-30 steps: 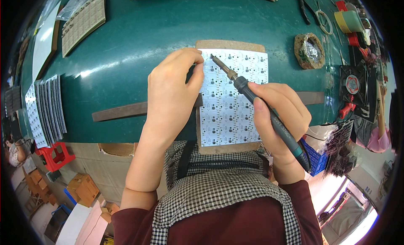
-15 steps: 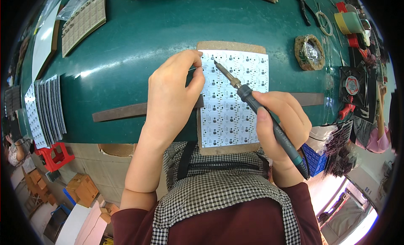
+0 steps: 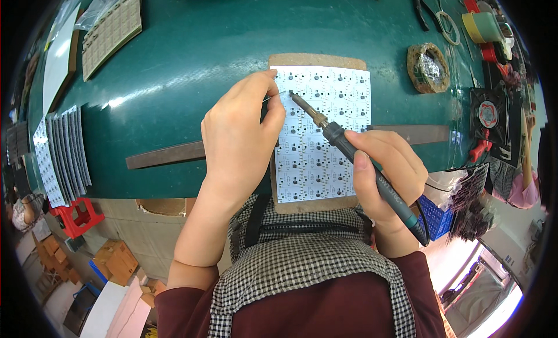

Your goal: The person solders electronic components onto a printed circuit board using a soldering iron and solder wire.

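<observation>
A white circuit board panel [image 3: 325, 162] dotted with rows of small black parts lies on a brown backing board [image 3: 318, 60] in front of me. My right hand [image 3: 390, 170] grips a grey soldering iron [image 3: 342, 141] like a pen. Its tip meets the panel at one of the black parts near the upper left. My left hand [image 3: 237, 126] hovers over the panel's left edge, thumb and fingers pinching a thin solder wire [image 3: 282, 93]. The wire's end reaches close to the iron's tip; whether they touch is too small to tell.
Dark flat strips [image 3: 165, 155] lie either side of the panel on the green table [image 3: 192, 47]. Stacked panels [image 3: 64, 155] stand at left. At right are a lump-like dish [image 3: 428, 69], pliers [image 3: 419, 11], tape rolls [image 3: 482, 28] and a small fan [image 3: 488, 115].
The soldering iron's tip has moved slightly down and left over the panel, to another black part. My left hand keeps its pinch on the wire and has barely shifted.
</observation>
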{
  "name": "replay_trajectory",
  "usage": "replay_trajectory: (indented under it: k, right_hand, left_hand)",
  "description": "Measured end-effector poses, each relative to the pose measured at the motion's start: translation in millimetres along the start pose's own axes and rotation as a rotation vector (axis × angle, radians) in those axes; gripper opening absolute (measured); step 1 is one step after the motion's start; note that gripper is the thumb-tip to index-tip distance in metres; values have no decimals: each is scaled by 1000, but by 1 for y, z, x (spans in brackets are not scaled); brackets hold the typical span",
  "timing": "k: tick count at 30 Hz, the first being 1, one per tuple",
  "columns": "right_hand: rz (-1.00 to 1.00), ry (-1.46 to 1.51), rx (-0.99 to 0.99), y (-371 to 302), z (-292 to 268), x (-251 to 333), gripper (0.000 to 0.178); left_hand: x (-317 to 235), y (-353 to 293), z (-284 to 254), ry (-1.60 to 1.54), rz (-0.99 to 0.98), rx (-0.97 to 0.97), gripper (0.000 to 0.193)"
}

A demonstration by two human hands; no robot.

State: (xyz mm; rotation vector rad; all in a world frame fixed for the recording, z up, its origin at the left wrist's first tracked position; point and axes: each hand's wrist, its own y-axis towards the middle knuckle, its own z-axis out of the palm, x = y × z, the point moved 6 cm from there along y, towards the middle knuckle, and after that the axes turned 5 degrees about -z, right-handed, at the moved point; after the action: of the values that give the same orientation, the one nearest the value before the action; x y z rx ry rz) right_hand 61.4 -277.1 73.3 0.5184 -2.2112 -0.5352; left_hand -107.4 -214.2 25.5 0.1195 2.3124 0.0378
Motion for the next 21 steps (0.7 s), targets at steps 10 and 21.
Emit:
replay_trajectory:
  k: [10, 21]
  right_hand:
    - [-4, 12, -16, -1, 4, -3, 26]
    - [-15, -1, -18, -2, 3, -2, 25]
  left_hand:
    - [3, -3, 5, 2, 66, -79, 7]
    - [3, -3, 4, 9, 94, -78, 7]
